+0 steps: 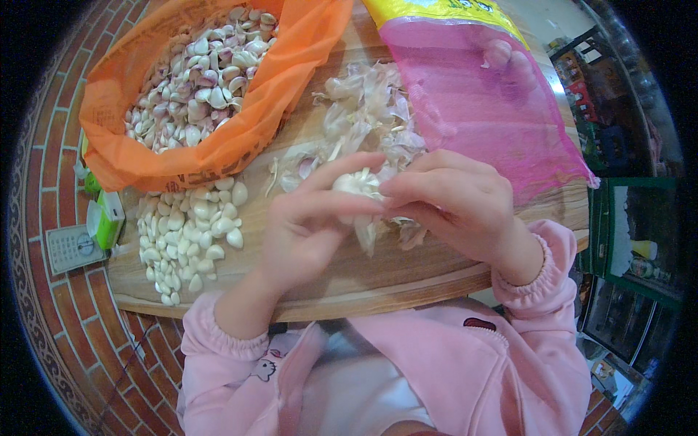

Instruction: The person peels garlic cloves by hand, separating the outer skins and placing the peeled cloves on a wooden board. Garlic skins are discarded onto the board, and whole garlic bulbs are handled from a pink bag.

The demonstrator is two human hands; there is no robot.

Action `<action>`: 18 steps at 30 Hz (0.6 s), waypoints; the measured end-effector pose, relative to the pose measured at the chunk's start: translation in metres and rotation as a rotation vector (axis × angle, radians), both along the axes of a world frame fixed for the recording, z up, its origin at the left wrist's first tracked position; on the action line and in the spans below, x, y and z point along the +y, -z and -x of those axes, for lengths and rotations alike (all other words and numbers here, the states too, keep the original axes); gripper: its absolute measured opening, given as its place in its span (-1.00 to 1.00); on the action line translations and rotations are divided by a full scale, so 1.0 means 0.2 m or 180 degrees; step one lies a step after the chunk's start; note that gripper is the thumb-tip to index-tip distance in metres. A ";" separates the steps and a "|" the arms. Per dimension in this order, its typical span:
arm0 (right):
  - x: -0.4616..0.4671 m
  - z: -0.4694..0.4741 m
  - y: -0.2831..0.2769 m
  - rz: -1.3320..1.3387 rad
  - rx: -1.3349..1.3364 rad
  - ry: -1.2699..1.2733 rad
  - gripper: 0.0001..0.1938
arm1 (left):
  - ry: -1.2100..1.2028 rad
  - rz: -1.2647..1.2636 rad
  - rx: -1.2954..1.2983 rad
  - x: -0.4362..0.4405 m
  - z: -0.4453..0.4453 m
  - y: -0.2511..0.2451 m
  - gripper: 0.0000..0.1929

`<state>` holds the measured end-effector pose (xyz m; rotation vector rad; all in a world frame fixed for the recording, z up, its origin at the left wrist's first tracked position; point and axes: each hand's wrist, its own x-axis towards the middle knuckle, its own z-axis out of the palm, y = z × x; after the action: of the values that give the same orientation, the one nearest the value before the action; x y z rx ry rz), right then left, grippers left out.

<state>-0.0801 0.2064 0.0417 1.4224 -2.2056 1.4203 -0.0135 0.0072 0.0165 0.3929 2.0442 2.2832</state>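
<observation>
A white garlic bulb (357,184) is held above the wooden table between my two hands. My left hand (313,223) has its fingers around the bulb's left side. Against its right side, the thumb and fingers of my right hand (455,196) are pinched; what lies between those fingertips is partly hidden. Papery garlic skins (376,109) are heaped just beyond and below my hands, and a strip of skin hangs under the bulb. A pile of peeled garlic cloves (191,229) lies left of my left hand.
An orange plastic bag (218,144) full of unpeeled garlic cloves (202,82) stands at the far left of the wooden table (349,291). A pink mesh bag (480,120) with a few garlic bulbs (510,62) inside lies at the right. A green box (109,218) sits by the left edge.
</observation>
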 end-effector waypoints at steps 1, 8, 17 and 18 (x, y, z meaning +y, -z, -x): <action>0.00 0.00 0.01 0.0025 0.0054 -0.0072 -0.75 | 0.0007 -0.0028 0.0013 0.00 0.00 0.00 -0.50; 0.00 0.00 0.03 -0.0246 -0.0149 -0.0102 -0.63 | 0.0017 -0.0334 -0.0023 0.01 0.00 0.03 -0.49; -0.01 0.02 0.05 0.0299 -0.0053 -0.0131 -0.54 | -0.0063 -0.0110 -0.0074 -0.01 0.01 0.00 -0.42; -0.01 0.02 0.05 0.0200 -0.0019 -0.0117 -0.53 | -0.0066 -0.0086 -0.0103 -0.01 0.01 -0.01 -0.41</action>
<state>-0.0832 0.2048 0.0314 1.4470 -2.1290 1.4938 -0.0145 0.0055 0.0179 0.3353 2.0140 2.3155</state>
